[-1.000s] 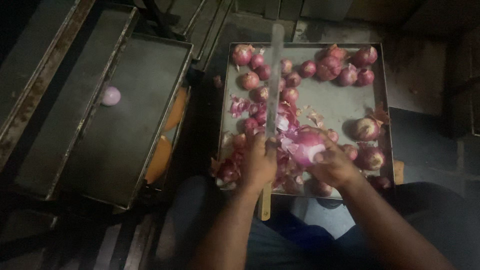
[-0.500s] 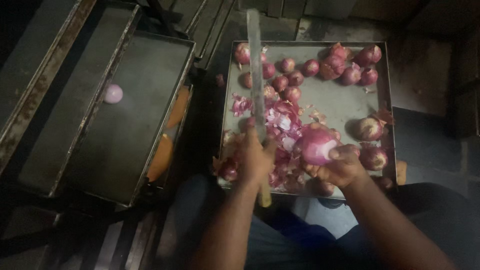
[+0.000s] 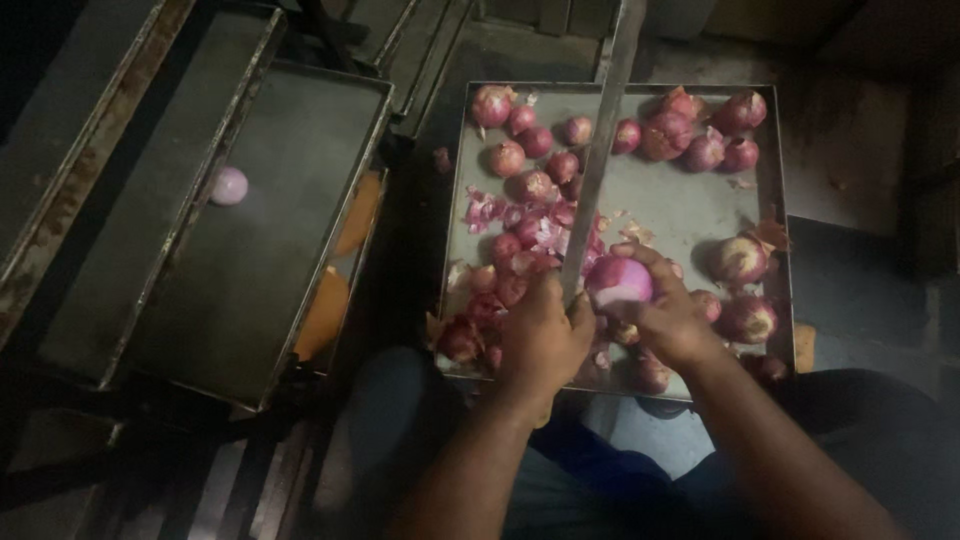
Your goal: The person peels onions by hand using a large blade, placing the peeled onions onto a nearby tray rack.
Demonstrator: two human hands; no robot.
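Gripping knife [image 3: 598, 150] w/ left hand [image 3: 540, 335].

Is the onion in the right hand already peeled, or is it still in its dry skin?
Mostly peeled: the onion in the right hand shows smooth pale pink flesh.

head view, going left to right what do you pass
Single peeled onion on the dark metal tray → orange pieces at that tray's right edge → left hand gripping the long knife → right hand holding a peeled onion → unpeeled onions near the steel tray's right edge.
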